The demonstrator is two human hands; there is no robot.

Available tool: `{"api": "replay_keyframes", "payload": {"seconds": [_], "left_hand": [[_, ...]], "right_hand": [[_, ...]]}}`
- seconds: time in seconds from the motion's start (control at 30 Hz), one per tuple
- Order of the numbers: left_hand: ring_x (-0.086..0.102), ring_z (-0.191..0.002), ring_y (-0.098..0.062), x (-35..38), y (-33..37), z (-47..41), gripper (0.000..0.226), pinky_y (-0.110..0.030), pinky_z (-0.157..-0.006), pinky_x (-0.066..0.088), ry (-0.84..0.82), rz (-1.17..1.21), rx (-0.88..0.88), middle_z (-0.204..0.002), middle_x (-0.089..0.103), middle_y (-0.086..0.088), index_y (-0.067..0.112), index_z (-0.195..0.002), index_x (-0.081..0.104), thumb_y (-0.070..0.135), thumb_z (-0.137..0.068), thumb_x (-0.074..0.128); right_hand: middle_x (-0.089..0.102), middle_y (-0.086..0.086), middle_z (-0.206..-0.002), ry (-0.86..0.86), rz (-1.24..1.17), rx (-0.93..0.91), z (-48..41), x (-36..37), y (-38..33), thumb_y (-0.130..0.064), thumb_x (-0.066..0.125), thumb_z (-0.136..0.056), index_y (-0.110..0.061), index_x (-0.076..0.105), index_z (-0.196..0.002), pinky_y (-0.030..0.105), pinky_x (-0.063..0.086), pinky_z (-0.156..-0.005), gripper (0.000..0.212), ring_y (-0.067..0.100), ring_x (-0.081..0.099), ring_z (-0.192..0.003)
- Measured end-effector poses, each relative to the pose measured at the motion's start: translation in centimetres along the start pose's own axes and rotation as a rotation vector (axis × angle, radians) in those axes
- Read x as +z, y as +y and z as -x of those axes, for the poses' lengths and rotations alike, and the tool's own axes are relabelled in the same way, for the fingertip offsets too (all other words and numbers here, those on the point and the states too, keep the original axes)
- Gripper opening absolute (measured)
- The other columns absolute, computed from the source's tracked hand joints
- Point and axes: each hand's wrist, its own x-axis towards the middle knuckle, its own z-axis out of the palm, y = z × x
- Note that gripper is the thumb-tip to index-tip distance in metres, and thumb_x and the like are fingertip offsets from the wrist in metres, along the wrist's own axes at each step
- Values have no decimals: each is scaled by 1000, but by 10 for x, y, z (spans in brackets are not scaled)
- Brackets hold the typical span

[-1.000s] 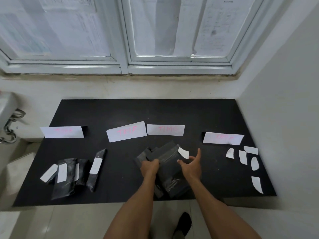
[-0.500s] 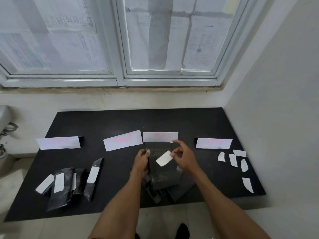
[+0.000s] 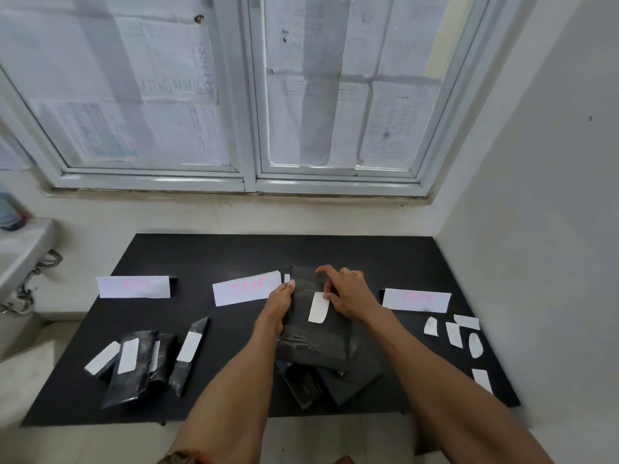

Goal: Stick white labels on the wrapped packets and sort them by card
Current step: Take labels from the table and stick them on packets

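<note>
Crinkly, perhaps plastic packet (image 3: 313,341), rounded white label (image 3: 318,308)

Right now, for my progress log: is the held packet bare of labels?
No, a white label lies on the packet held by the left hand and right hand.

Both bare forearms reach forward and angle in toward each other. Left hand (image 3: 279,304) grips the left edge of the packet (image 3: 315,333), thumb up along it. Right hand (image 3: 348,296) arches over its upper right, fingers (image 3: 323,270) curled onto it.
</note>
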Motion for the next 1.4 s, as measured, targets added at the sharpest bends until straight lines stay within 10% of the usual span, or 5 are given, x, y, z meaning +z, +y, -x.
{"api": "replay_keyframes", "payload": {"seconds": [0.37, 0.63, 0.97, 1.2, 1.4], "left_hand": [[71, -88, -30, 2, 9, 8, 40, -36, -71, 58, -74, 4, 18, -98, 74, -14, 11, -107, 68, 35, -76, 78], [73, -82, -29, 2, 10, -2, 48, -47, -77, 61, 40, -39, 65, -90, 76, -10, 10, -94, 71, 28, -55, 94], [73, -80, -22, 8, 12, 1, 42, -42, -77, 61, 136, -32, 159, -84, 77, -4, 13, -85, 75, 39, -55, 90], [69, -96, -18, 17, 18, 5, 55, -41, -91, 56, -47, -267, 224, -107, 72, -2, 15, -110, 62, 26, -63, 89], [50, -125, -23, 15, 19, 3, 127, -41, -107, 43, -207, -504, 165, -137, 51, -3, 22, -150, 16, 13, -51, 94]], "right_hand": [[61, -14, -87, 267, -16, -1, 2, 6, -11, -28, 61, -85, -32, 41, -134, 33, 34, -97, 53, 11, 52, -93], [39, -3, -145, 391, -272, 274, 16, 21, -3, -51, 78, -67, -31, 22, -148, 39, 33, -108, 100, 16, 36, -132], [42, -1, -144, 198, -820, 480, 28, 25, 7, -46, 91, -49, -29, 15, -150, 38, 42, -107, 128, 18, 45, -128], [67, 1, -109, 380, -816, 794, 17, 22, 1, -63, 79, -57, -17, 59, -108, 34, 52, -82, 71, 18, 62, -93], [63, 4, -99, 435, -690, 995, 18, 17, 1, -74, 70, -59, -15, 58, -100, 37, 50, -81, 73, 26, 59, -90]]}}
